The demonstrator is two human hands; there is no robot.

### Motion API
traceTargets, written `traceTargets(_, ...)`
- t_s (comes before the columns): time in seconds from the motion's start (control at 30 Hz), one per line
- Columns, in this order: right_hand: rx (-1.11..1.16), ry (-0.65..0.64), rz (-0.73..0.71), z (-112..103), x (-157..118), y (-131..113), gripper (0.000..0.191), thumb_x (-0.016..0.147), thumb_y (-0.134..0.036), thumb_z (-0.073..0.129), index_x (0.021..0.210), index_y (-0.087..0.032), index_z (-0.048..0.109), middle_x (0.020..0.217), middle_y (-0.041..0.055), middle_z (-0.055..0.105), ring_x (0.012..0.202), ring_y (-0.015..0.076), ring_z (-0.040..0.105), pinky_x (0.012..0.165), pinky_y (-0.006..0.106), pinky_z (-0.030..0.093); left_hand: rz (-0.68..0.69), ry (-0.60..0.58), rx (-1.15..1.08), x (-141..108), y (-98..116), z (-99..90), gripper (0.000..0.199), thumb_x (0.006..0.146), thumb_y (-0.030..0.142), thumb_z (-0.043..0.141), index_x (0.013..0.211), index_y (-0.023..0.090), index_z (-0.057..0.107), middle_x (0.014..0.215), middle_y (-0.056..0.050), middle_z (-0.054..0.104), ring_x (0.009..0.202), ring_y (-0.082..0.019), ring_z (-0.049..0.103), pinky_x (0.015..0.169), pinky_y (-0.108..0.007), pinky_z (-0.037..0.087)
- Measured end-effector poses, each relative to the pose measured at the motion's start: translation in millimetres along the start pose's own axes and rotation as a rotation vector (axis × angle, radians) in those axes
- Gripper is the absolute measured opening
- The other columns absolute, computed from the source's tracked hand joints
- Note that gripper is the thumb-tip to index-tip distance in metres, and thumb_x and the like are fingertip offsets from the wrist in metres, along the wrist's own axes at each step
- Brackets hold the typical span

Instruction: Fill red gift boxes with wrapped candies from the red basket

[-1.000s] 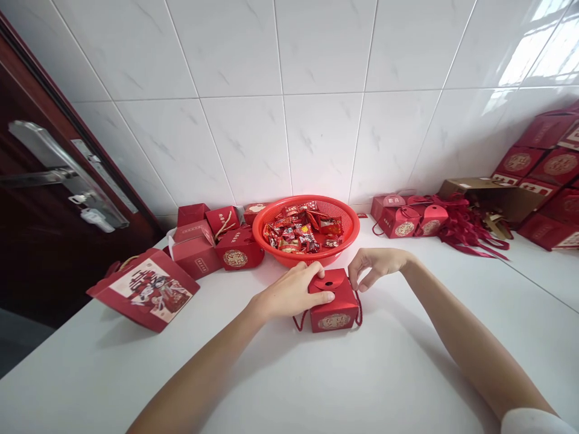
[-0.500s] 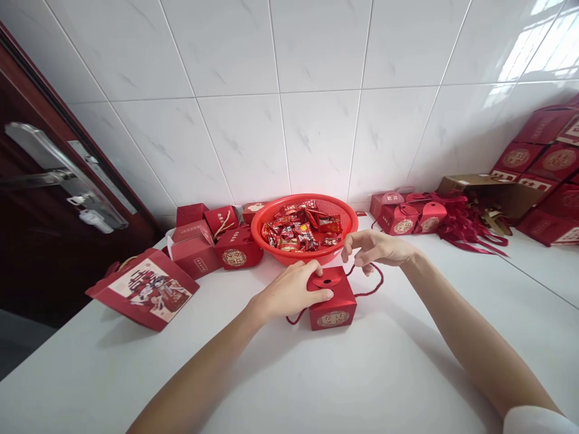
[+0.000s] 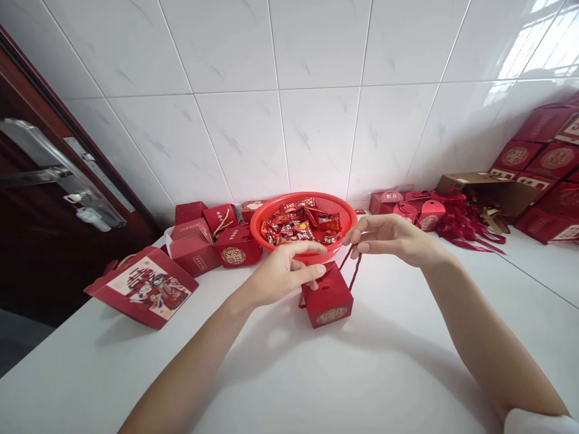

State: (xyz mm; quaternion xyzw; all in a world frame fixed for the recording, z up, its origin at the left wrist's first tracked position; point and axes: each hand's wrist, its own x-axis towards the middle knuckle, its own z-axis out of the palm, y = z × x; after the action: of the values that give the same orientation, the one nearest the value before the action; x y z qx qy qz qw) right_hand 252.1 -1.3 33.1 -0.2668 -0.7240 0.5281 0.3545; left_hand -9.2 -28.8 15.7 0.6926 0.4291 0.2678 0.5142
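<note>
A small red gift box (image 3: 329, 301) with a gold emblem on its front stands on the white table. Its top flap is partly raised. My right hand (image 3: 389, 236) is above the box's right side, thumb and fingers pinching a dark red cord (image 3: 355, 271) pulled up into a loop. Over the box's left edge is my left hand (image 3: 289, 271), with thumb and index finger apart and the thumb tip at the flap. Its other fingers curl by the left end of the cord; whether they touch it, I cannot tell.
Behind the box stands a red plastic basket (image 3: 303, 196) of wrapped candies (image 3: 301, 229). Several red boxes (image 3: 237, 247) are at left, with a larger picture box (image 3: 158, 283) in front. Ribbons (image 3: 456, 220), smaller boxes and stacked boxes (image 3: 556, 160) lie right. A tiled wall closes the back.
My right hand has closed on the cord and drawn it up. My left hand has lifted off the box top; the flap it pressed down has risen, and the box has turned slightly.
</note>
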Motion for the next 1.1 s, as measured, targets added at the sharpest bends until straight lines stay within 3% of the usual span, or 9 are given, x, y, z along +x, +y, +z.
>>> traceTargets(0.07, -0.05, 0.026, -0.003, 3.5, -2.0, -5.6, 0.02, 0.082, -0.033, 0.079, 0.091, -0.017, 0.072, 0.096, 0.0058, 0.071, 0.086, 0.0193, 0.07, 0.081, 0.036, 0.058, 0.083, -0.03, -0.149, -3.1, 4.7, -4.9, 0.049, 0.088, 0.042, 0.07, 0.129, 0.016, 0.06, 0.085, -0.006, 0.074, 0.09, -0.024, 0.073, 0.085, -0.038, 0.056)
traceTargets(0.13, -0.114, 0.044, -0.007, 7.7, -3.3, -9.5, 0.021, 0.082, -0.035, 0.078, 0.091, -0.017, 0.071, 0.097, 0.0065, 0.071, 0.087, 0.0211, 0.071, 0.081, 0.038, 0.058, 0.152, -0.059, -0.239, -6.0, 7.4, -6.3, 0.047, 0.089, 0.04, 0.071, 0.129, 0.017, 0.06, 0.104, -0.009, 0.075, 0.106, -0.026, 0.07, 0.097, -0.042, 0.053)
traceTargets(0.37, -0.435, 0.152, -0.078, 32.7, -7.1, -11.6, 0.012, 0.085, -0.027, 0.07, 0.094, -0.02, 0.066, 0.094, 0.0021, 0.07, 0.076, 0.0169, 0.07, 0.08, 0.036, 0.059, 0.26, -0.165, -0.317, -13.0, 10.5, 8.7, 0.052, 0.091, 0.033, 0.07, 0.14, 0.024, 0.053, 0.146, -0.013, 0.056, 0.138, -0.034, 0.05, 0.108, -0.047, 0.048)
traceTargets(0.53, -0.519, 0.228, -0.1, 56.9, -6.0, -12.6, 0.018, 0.084, -0.017, 0.064, 0.101, -0.022, 0.063, 0.093, 0.002, 0.067, 0.077, 0.0175, 0.066, 0.073, 0.036, 0.06, 0.329, -0.224, -0.356, -15.3, 8.3, 19.8, 0.065, 0.09, 0.032, 0.071, 0.15, 0.034, 0.044, 0.165, -0.007, 0.031, 0.148, -0.036, 0.035, 0.117, -0.05, 0.039)
traceTargets(0.8, -0.555, 0.362, -0.088, 77.5, -4.3, -2.2, 0.028, 0.079, -0.003, 0.052, 0.098, -0.022, 0.06, 0.104, 0.0053, 0.06, 0.082, 0.0169, 0.063, 0.069, 0.034, 0.059, 0.37, -0.27, -0.379, -12.5, 0.6, 23.8, 0.075, 0.087, 0.036, 0.074, 0.154, 0.037, 0.039, 0.17, -0.004, 0.015, 0.153, -0.038, 0.024, 0.119, -0.054, 0.036)
traceTargets(0.9, -0.545, 0.395, -0.116, 72.8, -3.4, -1.2, 0.027, 0.077, -0.004, 0.052, 0.095, -0.022, 0.062, 0.102, 0.0043, 0.062, 0.079, 0.0163, 0.063, 0.068, 0.034, 0.057, 0.357, -0.251, -0.342, -12.7, -0.3, 23.5, 0.073, 0.087, 0.037, 0.074, 0.152, 0.039, 0.041, 0.171, -0.002, 0.009, 0.153, -0.037, 0.024, 0.118, -0.052, 0.038)
traceTargets(1.0, -0.535, 0.48, -0.111, 54.0, -4.5, -5.9, 0.021, 0.076, -0.01, 0.058, 0.092, -0.023, 0.063, 0.101, 0.0036, 0.066, 0.068, 0.0151, 0.062, 0.066, 0.035, 0.056, 0.327, -0.183, -0.238, -14.1, 0.2, 23.7, 0.069, 0.085, 0.037, 0.077, 0.147, 0.039, 0.048, 0.171, -0.001, 0.006, 0.153, -0.036, 0.023, 0.117, -0.049, 0.04)
traceTargets(1.1, -0.503, 0.65, -0.079, 19.3, -12.1, -11.6, 0.018, 0.073, -0.016, 0.064, 0.09, -0.023, 0.063, 0.092, 0.003, 0.068, 0.061, 0.0158, 0.061, 0.06, 0.035, 0.052, 0.345, -0.132, -0.131, -11.2, -2.0, 24.1, 0.055, 0.083, 0.035, 0.078, 0.135, 0.034, 0.061, 0.167, -0.004, 0.023, 0.151, -0.033, 0.029, 0.117, -0.046, 0.04)
